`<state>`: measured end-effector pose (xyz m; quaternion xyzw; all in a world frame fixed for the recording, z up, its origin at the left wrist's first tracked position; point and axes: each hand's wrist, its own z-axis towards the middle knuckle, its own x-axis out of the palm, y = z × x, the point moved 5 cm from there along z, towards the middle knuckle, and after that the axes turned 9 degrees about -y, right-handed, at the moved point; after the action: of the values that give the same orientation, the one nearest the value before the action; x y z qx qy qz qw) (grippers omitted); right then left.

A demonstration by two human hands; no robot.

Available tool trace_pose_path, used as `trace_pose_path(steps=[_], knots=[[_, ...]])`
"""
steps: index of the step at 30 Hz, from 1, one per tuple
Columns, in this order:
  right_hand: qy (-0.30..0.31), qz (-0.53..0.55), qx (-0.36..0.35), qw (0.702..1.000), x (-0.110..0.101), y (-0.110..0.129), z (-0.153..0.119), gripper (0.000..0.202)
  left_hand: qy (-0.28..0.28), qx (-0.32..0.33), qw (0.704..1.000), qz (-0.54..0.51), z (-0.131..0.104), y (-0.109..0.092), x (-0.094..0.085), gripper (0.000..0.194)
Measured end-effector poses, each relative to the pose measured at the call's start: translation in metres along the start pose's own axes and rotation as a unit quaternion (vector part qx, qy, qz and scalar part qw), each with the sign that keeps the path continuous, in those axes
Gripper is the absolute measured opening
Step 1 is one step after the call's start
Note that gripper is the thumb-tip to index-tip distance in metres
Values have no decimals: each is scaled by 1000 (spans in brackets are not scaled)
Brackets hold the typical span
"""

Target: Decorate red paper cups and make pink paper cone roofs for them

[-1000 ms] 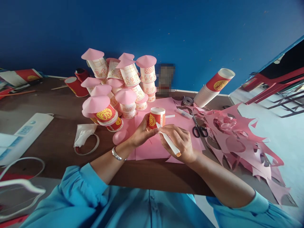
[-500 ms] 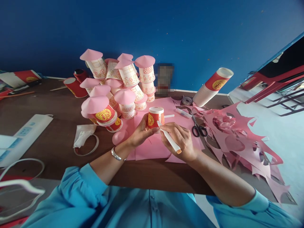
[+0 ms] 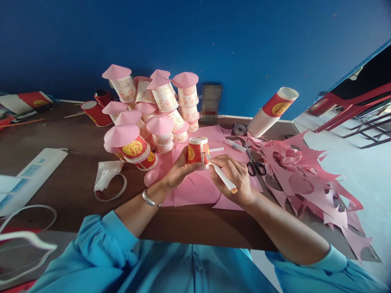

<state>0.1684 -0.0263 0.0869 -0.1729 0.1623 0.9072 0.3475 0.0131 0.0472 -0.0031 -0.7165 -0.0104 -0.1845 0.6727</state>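
My left hand (image 3: 180, 170) is closed around the lower left side of a red paper cup (image 3: 198, 151) with a gold pattern. The cup stands upside down, its white base facing up, above the pink paper (image 3: 195, 189). In my right hand (image 3: 236, 179) is a white marker pen (image 3: 224, 177) with an orange end, its tip at the right side of the cup. Whether the tip touches the cup is hard to tell. Paper-cup towers with pink cone roofs (image 3: 160, 125) stand beyond my left hand.
Black-handled scissors (image 3: 255, 167), a tape roll (image 3: 240, 130) and a glue tube (image 3: 236, 145) lie to the right. Pink paper scraps (image 3: 302, 179) spread over the right table end. A leaning cup stack (image 3: 271, 112) stands at the back. A white power strip (image 3: 33, 175) lies left.
The cup has turned and shifted slightly left in my left hand, and more of its white text strip shows. My right hand with the marker pen has moved slightly right.
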Motion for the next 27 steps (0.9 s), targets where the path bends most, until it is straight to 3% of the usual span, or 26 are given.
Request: trace_pose_path(steps=[7,27], knots=[[-2,6,7,1000,-1,-3,1,19,50,12,999,1,-1,-2,7,31],[-7,6,13,1000,-1,-4,1,18,58,-17,998,-31,-4,-3,10,34]])
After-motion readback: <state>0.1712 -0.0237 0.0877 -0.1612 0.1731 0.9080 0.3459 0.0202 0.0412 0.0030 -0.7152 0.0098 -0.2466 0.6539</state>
